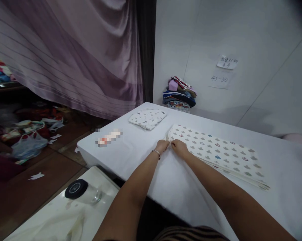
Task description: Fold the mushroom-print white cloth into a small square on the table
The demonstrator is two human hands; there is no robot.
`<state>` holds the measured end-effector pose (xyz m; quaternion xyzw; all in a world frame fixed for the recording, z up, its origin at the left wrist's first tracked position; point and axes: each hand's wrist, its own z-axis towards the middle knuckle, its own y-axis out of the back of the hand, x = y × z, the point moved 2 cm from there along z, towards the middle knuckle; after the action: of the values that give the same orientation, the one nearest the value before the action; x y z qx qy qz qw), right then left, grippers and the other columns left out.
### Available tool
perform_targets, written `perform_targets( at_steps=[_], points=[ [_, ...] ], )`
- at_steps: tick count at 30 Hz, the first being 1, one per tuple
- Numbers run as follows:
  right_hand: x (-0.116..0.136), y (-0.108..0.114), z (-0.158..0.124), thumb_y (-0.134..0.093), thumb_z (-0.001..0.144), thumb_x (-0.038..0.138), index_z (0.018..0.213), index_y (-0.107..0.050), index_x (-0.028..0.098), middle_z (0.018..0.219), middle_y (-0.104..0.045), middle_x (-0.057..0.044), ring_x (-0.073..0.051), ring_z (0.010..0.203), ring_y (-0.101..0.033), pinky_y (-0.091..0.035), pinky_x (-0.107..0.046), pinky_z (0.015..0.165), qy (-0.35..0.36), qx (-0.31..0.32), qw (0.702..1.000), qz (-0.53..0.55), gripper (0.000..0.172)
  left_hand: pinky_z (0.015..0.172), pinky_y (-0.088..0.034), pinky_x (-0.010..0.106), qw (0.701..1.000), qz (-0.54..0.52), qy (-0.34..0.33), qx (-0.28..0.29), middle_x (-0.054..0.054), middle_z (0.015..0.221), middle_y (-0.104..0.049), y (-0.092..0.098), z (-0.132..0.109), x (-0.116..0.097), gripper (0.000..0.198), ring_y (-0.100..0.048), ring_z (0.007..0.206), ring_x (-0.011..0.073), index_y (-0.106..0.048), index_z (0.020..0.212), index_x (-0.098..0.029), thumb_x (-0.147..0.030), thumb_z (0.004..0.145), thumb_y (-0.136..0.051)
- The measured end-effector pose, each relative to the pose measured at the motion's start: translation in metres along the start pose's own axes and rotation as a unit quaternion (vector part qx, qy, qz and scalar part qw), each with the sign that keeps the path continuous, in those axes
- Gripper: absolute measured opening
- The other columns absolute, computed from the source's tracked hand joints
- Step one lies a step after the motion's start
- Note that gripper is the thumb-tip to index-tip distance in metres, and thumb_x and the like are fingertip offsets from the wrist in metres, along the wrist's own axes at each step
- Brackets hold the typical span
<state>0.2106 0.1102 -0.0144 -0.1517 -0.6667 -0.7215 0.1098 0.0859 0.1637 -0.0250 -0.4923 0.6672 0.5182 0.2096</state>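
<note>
A cream cloth (216, 150) printed with small grey, blue and red figures lies folded in a long strip on the white-covered table (141, 154). My left hand (163, 146), with a bracelet at its wrist, pinches the near left corner of this cloth. Close beside it, my right hand (179, 147) is closed on the same edge, its fingertips almost meeting the left ones. The exact grip of the fingertips is too small to make out. A second white patterned cloth (148, 118), folded into a small flat bundle, rests farther back on the left.
A blurred-out item (108, 138) lies near the table's left edge. Stacked folded clothes (179, 95) stand by the wall. At lower left, a lower surface (53, 214) bears a black-lidded jar (77, 189). A purple curtain (98, 60) hangs left; a plastic bag (29, 145) sits on the floor.
</note>
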Motion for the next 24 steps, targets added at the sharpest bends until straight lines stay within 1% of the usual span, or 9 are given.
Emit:
perform_targets(
  at_steps=[3,5,7,9,12,14,18,21,24],
  points=[
    [0.000,0.000,0.000,-0.047,0.095,0.015,0.100,-0.075,0.017,0.110,-0.072,-0.012,-0.025,0.102,-0.062,-0.043,-0.031,0.083,0.004,-0.001,1.000,0.005,0.029,0.061,-0.046,0.029,0.991,0.042,-0.068,0.110,0.002,0.051,-0.063,0.000,-0.001,-0.005,0.034,-0.063,0.063,0.0171,-0.060,0.060,-0.019,-0.041,0.079,-0.076],
    [0.000,0.000,-0.001,-0.047,0.096,0.016,0.105,-0.075,0.018,0.110,-0.072,-0.010,-0.023,0.103,-0.062,-0.044,-0.030,0.085,0.013,-0.003,1.000,0.013,0.030,0.064,-0.046,0.031,0.981,0.077,-0.109,0.142,0.005,0.058,-0.068,0.001,0.000,-0.008,0.031,-0.065,0.070,0.0197,-0.063,0.061,-0.020,-0.040,0.084,-0.070],
    [-0.001,0.000,-0.003,-0.049,0.095,0.015,0.107,-0.076,0.020,0.107,-0.072,-0.007,-0.021,0.103,-0.062,-0.045,-0.029,0.087,0.025,-0.006,0.999,0.023,0.029,0.071,-0.047,0.034,0.969,0.117,-0.152,0.155,0.009,0.070,-0.073,0.003,0.001,-0.013,0.025,-0.068,0.081,0.0241,-0.069,0.066,-0.022,-0.037,0.085,-0.066],
    [-0.001,-0.001,-0.005,-0.052,0.094,0.013,0.107,-0.076,0.023,0.105,-0.072,-0.005,-0.019,0.103,-0.062,-0.046,-0.028,0.090,0.036,-0.013,0.999,0.032,0.030,0.078,-0.046,0.037,0.955,0.160,-0.195,0.155,0.015,0.086,-0.077,0.005,0.003,-0.018,0.021,-0.069,0.097,0.0299,-0.074,0.073,-0.022,-0.035,0.085,-0.064],
    [-0.003,-0.003,-0.010,-0.053,0.092,0.008,0.108,-0.077,0.028,0.110,-0.073,-0.003,-0.019,0.109,-0.062,-0.047,-0.028,0.095,0.043,-0.030,0.998,0.043,0.035,0.084,-0.044,0.041,0.934,0.220,-0.240,0.145,0.029,0.110,-0.072,0.005,0.002,-0.023,0.025,-0.065,0.113,0.0378,-0.077,0.084,-0.013,-0.033,0.086,-0.061],
    [-0.003,-0.004,-0.013,-0.054,0.090,0.006,0.110,-0.077,0.034,0.114,-0.073,0.001,-0.018,0.113,-0.063,-0.048,-0.028,0.097,0.046,-0.040,0.997,0.048,0.041,0.084,-0.045,0.043,0.923,0.252,-0.254,0.140,0.033,0.114,-0.069,0.004,0.000,-0.024,0.031,-0.064,0.114,0.0401,-0.076,0.090,-0.009,-0.034,0.088,-0.057],
    [-0.006,-0.001,-0.028,-0.056,0.087,0.006,0.113,-0.074,0.045,0.122,-0.071,0.010,-0.016,0.120,-0.062,-0.049,-0.029,0.101,0.028,-0.050,0.997,0.047,0.050,0.083,-0.049,0.041,0.911,0.292,-0.262,0.125,0.023,0.109,-0.074,0.004,-0.002,-0.026,0.031,-0.067,0.107,0.0371,-0.074,0.096,-0.018,-0.040,0.088,-0.054],
    [-0.018,0.006,-0.049,-0.056,0.089,0.008,0.113,-0.074,0.042,0.124,-0.071,0.009,-0.016,0.120,-0.062,-0.049,-0.028,0.104,0.028,-0.080,0.996,0.026,0.046,0.084,-0.051,0.041,0.910,0.303,-0.256,0.118,0.019,0.106,-0.075,0.005,0.000,-0.027,0.032,-0.068,0.105,0.0367,-0.073,0.092,-0.020,-0.044,0.088,-0.053],
    [-0.044,0.016,-0.080,-0.052,0.090,0.009,0.114,-0.074,0.039,0.124,-0.071,0.007,-0.015,0.118,-0.063,-0.049,-0.027,0.103,0.038,-0.112,0.993,0.000,0.044,0.084,-0.054,0.041,0.911,0.311,-0.247,0.113,0.017,0.103,-0.076,0.005,0.002,-0.029,0.032,-0.069,0.104,0.0367,-0.072,0.090,-0.020,-0.046,0.086,-0.054]
  ],
)
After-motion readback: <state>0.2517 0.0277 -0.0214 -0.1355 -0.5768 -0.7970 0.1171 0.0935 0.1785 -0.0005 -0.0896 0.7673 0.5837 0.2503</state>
